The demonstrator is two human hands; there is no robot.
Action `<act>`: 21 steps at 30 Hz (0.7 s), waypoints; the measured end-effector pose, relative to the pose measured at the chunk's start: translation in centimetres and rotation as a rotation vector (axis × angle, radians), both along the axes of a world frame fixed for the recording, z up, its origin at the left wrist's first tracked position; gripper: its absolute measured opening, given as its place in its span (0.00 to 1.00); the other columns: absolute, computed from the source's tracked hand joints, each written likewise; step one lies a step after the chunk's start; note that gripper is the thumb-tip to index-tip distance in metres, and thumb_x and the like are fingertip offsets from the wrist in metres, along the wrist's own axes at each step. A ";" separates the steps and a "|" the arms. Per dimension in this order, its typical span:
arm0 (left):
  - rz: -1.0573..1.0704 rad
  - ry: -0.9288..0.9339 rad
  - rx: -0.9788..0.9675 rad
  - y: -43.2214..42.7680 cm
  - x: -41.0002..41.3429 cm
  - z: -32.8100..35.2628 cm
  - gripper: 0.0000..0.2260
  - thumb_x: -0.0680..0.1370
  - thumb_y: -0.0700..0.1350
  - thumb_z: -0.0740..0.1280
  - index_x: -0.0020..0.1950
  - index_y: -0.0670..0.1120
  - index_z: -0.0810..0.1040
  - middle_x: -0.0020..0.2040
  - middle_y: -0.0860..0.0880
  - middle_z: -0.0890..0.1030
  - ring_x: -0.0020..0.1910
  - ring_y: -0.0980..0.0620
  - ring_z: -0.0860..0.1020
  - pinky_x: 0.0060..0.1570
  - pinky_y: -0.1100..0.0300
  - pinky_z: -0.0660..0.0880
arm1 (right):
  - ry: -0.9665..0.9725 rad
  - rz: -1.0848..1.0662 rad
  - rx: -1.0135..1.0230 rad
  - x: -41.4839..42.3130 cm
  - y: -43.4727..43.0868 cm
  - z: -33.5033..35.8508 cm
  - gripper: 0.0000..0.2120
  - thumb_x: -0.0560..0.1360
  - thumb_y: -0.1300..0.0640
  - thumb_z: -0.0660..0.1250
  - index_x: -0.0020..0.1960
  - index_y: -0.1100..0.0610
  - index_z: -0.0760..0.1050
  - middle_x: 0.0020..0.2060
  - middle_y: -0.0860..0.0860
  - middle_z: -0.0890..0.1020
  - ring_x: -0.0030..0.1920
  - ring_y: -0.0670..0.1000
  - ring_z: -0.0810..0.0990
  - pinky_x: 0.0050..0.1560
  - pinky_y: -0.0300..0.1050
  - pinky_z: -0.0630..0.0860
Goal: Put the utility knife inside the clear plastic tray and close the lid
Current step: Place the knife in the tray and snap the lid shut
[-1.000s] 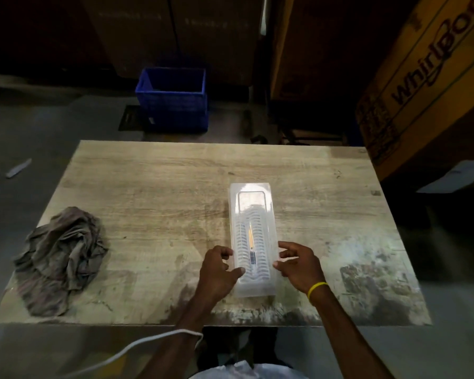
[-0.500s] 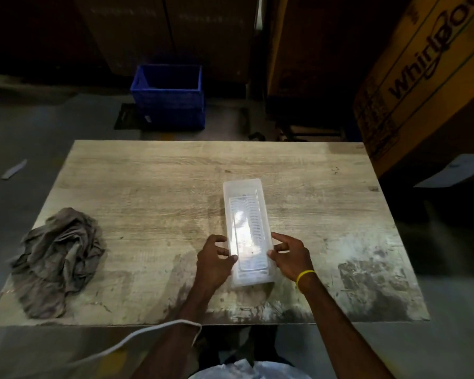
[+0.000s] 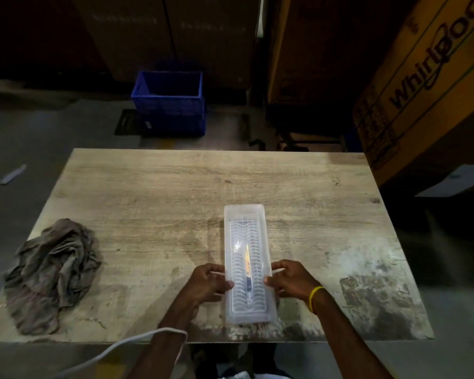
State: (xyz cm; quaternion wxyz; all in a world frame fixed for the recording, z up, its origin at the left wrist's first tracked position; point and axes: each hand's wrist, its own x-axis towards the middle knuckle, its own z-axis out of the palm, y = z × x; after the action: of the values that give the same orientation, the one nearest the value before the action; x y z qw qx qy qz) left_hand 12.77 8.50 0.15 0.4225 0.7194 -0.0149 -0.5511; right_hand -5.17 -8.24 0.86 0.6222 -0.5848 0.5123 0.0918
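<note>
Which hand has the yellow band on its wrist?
The right hand, holding the right edge of the clear plastic tray. Its wrist wears a yellow band; the left hand, on the opposite edge, has a bare wrist.

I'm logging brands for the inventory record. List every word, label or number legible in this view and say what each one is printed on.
"Whirlpoo", the final letters cut off by the frame: on the large cardboard box at the right.
Faint print on the dark cartons at the back: too blurred to read.
Small label on the blue crate: too small to read.
No text shows on the clear plastic tray or the utility knife inside it.
</note>
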 end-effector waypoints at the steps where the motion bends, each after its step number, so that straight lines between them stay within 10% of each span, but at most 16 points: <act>1: 0.018 -0.038 -0.010 -0.8 0.6 0.2 0.15 0.70 0.39 0.78 0.55 0.43 0.81 0.41 0.47 0.86 0.38 0.50 0.82 0.38 0.57 0.79 | -0.013 -0.036 -0.055 0.7 -0.5 0.0 0.20 0.65 0.51 0.81 0.53 0.57 0.80 0.44 0.56 0.87 0.44 0.58 0.86 0.49 0.55 0.83; 9: 0.389 -0.224 -0.144 -10.4 5.5 0.2 0.12 0.74 0.48 0.75 0.50 0.40 0.85 0.40 0.44 0.83 0.34 0.51 0.78 0.32 0.60 0.75 | -0.180 -0.520 -0.168 8.8 -5.6 -2.3 0.20 0.58 0.38 0.77 0.40 0.52 0.85 0.40 0.50 0.88 0.46 0.54 0.87 0.55 0.61 0.82; 14: 0.535 -0.273 -0.065 -13.7 6.3 -2.3 0.15 0.73 0.52 0.75 0.48 0.40 0.86 0.46 0.41 0.87 0.47 0.42 0.85 0.53 0.47 0.82 | -0.169 -0.652 -0.188 11.6 -6.9 -3.5 0.16 0.64 0.41 0.77 0.30 0.52 0.81 0.29 0.48 0.81 0.38 0.53 0.79 0.46 0.52 0.78; 21: 0.641 -0.418 -0.056 -15.4 4.2 -3.5 0.18 0.79 0.49 0.70 0.30 0.43 0.76 0.27 0.52 0.73 0.28 0.55 0.70 0.39 0.57 0.71 | -0.145 -0.745 -0.252 13.5 -6.9 -5.7 0.26 0.70 0.49 0.76 0.21 0.54 0.68 0.14 0.43 0.66 0.27 0.49 0.66 0.39 0.45 0.68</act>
State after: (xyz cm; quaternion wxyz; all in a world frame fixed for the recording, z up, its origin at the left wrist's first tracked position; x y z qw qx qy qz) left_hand 17.00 -6.90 -3.38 0.5808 0.7725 0.1100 -0.2318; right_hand 8.32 -15.16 -4.83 0.5710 -0.4356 0.6512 -0.2453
